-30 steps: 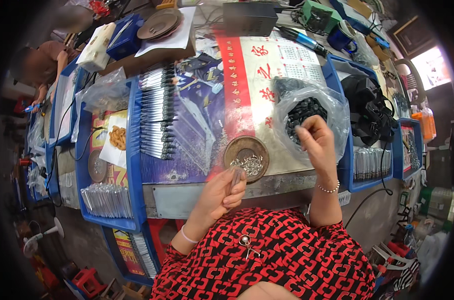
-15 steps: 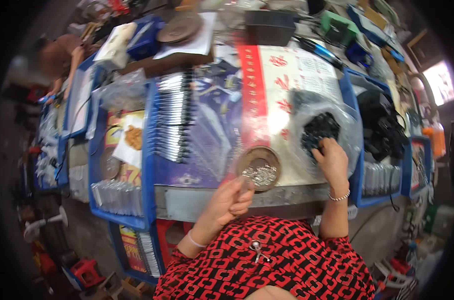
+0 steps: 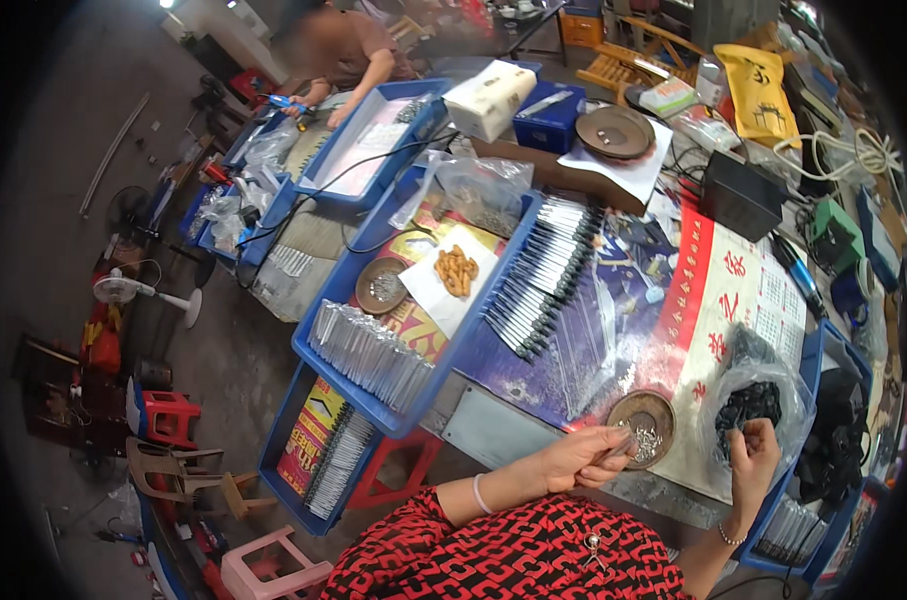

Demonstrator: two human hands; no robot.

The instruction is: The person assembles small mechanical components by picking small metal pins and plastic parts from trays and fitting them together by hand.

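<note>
The left hand [image 3: 579, 458] rests at the near edge of the worktable [image 3: 504, 435], just left of a round brown dish [image 3: 646, 428]. Its fingers are curled together and pinch a small clear item against the thumb; what the item is cannot be told at this size. The dish holds a heap of small silvery metal parts and sits on a red-and-white printed sheet [image 3: 734, 300].

The right hand [image 3: 752, 455] is raised at the mouth of a clear plastic bag [image 3: 759, 395], which lies just right of the dish. The fingers are bent inward and touch the bag's near edge; whether they grip the film or a part inside cannot be told. The bag contains a cluster of small black parts [image 3: 746, 405].

Left of the dish, a row of slim black-tipped pieces [image 3: 544, 280] lies fanned across a dark blue sheet. Further left, a blue tray [image 3: 374, 390] holds a stack of clear sleeves [image 3: 369, 350], a second small dish [image 3: 382, 286] and a white sheet bearing orange parts [image 3: 457, 270].

At the far side stand a white box [image 3: 489, 98], a blue bin [image 3: 554, 120] and a larger round dish [image 3: 615, 131] on white paper. Another person [image 3: 339, 55] works at the far left. A red stool [image 3: 169, 415] stands on the floor at the near left.
</note>
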